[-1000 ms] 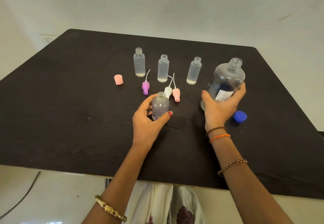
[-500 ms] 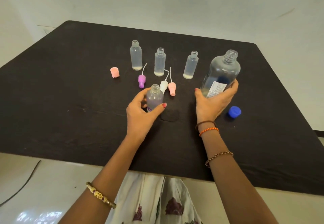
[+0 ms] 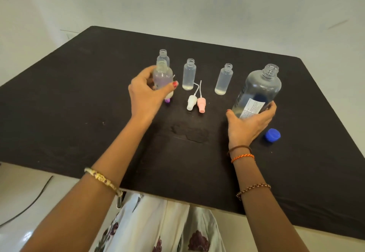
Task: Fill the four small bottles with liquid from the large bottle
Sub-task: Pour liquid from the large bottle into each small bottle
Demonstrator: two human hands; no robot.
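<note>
My left hand (image 3: 146, 91) grips a small clear round bottle (image 3: 162, 76), lifted in front of the back-left small bottle (image 3: 163, 54). Two more small open bottles stand in the back row, the middle one (image 3: 189, 74) and the right one (image 3: 224, 79), each with a little liquid at the bottom. My right hand (image 3: 248, 122) holds the base of the large clear bottle (image 3: 258, 89), which is uncapped and leans slightly. The black table (image 3: 79, 103) carries everything.
A white spray cap (image 3: 191, 102) and a pink spray cap (image 3: 201, 104) lie side by side in the middle. A purple cap (image 3: 167, 100) peeks out under my left hand. The blue cap (image 3: 273, 135) lies right of my right hand. A damp patch (image 3: 190, 133) marks the cloth.
My left hand has carried the small round bottle up and left, toward the back-left bottle. The pink cap at the left is now hidden. My right hand keeps holding the large bottle.
</note>
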